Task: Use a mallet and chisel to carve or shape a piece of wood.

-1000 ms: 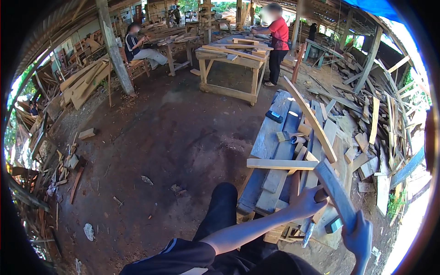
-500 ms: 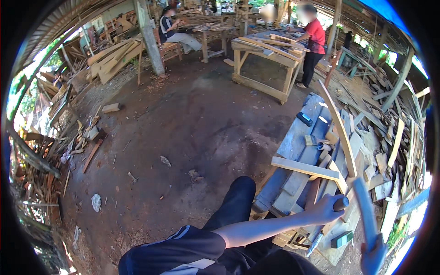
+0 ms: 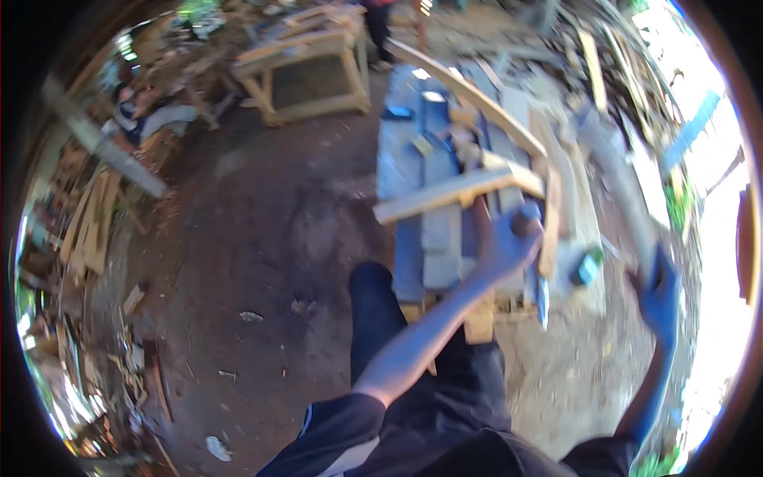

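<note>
My left hand (image 3: pixel 509 245) is closed around a round-ended tool handle (image 3: pixel 526 224), like a chisel's; its lower end is hidden. It rests against joined wooden pieces on the bench. One pale wooden bar (image 3: pixel 441 197) points left from the joint, and a long curved strip (image 3: pixel 477 94) runs toward the far end. Off to the right, my right hand (image 3: pixel 660 298) grips a long, thick wooden club (image 3: pixel 620 179), blurred by motion and held apart from the handle.
The low bench (image 3: pixel 397 159) of grey planks carries a brush (image 3: pixel 421 145), a dark-blue object (image 3: pixel 397 113) and a green box (image 3: pixel 588 268). Scrap timber (image 3: pixel 628 56) lies at the far right. A wooden worktable (image 3: pixel 318 103) stands far left of the bench, with people nearby.
My view has turned and tilted, shifting the scene leftward. The club has swung up and away to the right from the handle. My left hand keeps its grip.
</note>
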`<action>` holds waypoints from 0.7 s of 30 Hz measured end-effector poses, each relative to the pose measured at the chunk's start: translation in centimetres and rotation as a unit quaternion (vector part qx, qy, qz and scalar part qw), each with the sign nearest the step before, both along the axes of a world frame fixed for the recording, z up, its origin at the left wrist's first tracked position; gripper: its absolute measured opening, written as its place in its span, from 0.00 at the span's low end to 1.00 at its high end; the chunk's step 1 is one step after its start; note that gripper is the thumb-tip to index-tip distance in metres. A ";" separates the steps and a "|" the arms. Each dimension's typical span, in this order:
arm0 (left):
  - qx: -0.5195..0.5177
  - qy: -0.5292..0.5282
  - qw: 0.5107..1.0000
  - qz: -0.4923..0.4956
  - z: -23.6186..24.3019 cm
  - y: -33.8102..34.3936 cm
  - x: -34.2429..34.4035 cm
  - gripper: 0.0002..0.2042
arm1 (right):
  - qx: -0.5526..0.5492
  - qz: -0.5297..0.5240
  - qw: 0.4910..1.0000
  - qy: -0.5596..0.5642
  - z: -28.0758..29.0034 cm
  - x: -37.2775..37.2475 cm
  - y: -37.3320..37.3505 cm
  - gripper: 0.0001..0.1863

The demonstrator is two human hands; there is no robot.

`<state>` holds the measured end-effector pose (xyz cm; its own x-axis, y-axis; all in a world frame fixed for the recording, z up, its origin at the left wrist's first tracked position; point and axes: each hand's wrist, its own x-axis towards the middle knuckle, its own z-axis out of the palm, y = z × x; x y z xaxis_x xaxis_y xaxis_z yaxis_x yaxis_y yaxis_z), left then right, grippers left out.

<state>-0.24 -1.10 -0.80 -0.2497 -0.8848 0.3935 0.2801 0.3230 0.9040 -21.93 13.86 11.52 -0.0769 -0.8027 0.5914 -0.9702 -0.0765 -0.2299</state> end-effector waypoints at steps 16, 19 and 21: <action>0.031 -0.010 0.999 0.009 1.0 -0.2 0.0 0.08 | 0.087 -0.285 0.951 -0.081 -1.7 0.8 3.4 0.23; 0.052 -0.001 0.999 -0.010 1.6 0.2 0.7 0.07 | 0.120 -0.253 0.953 -0.118 -2.3 2.8 3.2 0.22; 0.035 0.022 0.999 -0.004 2.4 0.6 1.3 0.07 | 0.124 -0.252 0.951 -0.128 -2.5 3.4 2.9 0.21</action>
<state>1.05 -0.54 1.65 -0.2408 -0.9086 0.3413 0.3229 0.2566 0.9110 -18.51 16.81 9.01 -0.6042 -0.7382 0.2999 -0.7797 0.4702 -0.4135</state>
